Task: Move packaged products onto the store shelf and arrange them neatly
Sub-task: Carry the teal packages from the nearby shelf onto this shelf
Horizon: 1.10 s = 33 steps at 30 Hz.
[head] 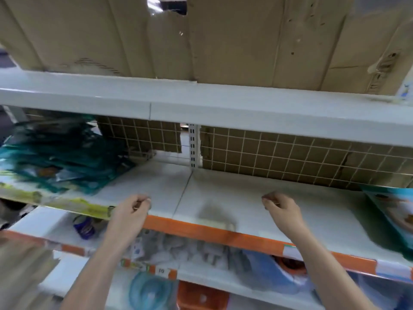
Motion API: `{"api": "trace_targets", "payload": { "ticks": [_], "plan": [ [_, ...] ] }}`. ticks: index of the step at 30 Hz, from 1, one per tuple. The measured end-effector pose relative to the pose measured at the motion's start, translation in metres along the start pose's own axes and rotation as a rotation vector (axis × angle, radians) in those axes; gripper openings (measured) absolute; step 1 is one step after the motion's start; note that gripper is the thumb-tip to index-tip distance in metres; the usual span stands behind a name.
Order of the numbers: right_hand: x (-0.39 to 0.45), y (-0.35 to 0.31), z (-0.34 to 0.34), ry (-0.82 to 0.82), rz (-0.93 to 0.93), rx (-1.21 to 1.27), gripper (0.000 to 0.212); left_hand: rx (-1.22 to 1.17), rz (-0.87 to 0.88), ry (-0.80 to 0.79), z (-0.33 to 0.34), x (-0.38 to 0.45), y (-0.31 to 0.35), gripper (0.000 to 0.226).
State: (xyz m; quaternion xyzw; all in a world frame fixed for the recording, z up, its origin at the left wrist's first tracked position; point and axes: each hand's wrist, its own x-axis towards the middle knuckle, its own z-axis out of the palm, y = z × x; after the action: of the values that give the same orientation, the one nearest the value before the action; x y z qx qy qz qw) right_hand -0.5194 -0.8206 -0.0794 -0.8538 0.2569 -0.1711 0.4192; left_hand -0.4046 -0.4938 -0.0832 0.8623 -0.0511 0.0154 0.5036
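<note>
White shelf (pixel 223 193): teal packages (pixel 55 157) at its left end; left hand (pixel 131 211) and right hand (pixel 281 209) hover over its front edge, fingers curled, holding nothing.

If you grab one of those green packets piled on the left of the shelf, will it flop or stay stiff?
Probably floppy: the green packets look thin and flat, like soft pouches. They seem light for their size. The pile leans unevenly, so pulling one might slide the others. The blur hides detail.
</note>
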Motion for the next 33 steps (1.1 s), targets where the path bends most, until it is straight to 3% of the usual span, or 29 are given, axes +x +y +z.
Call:
{"api": "trace_targets", "payload": {
  "ticks": [4, 13, 25, 33],
  "plan": [
    [-0.012, -0.038, 0.059, -0.037, 0.011, 0.049, 0.009, 0.031, 0.007, 0.089, -0.063, 0.011, -0.035, 0.022],
    [-0.014, -0.108, 0.146, -0.132, -0.009, 0.052, 0.011, 0.006, -0.031, 0.168, -0.156, 0.033, -0.078, 0.013],
    [0.048, -0.199, 0.277, -0.312, -0.122, 0.014, 0.006, 0.018, -0.050, 0.262, -0.231, 0.108, -0.115, 0.009],
    [0.090, -0.263, 0.339, -0.373, -0.293, -0.005, 0.020, 0.047, -0.032, 0.362, -0.269, 0.181, -0.129, 0.012]
  ]
}}
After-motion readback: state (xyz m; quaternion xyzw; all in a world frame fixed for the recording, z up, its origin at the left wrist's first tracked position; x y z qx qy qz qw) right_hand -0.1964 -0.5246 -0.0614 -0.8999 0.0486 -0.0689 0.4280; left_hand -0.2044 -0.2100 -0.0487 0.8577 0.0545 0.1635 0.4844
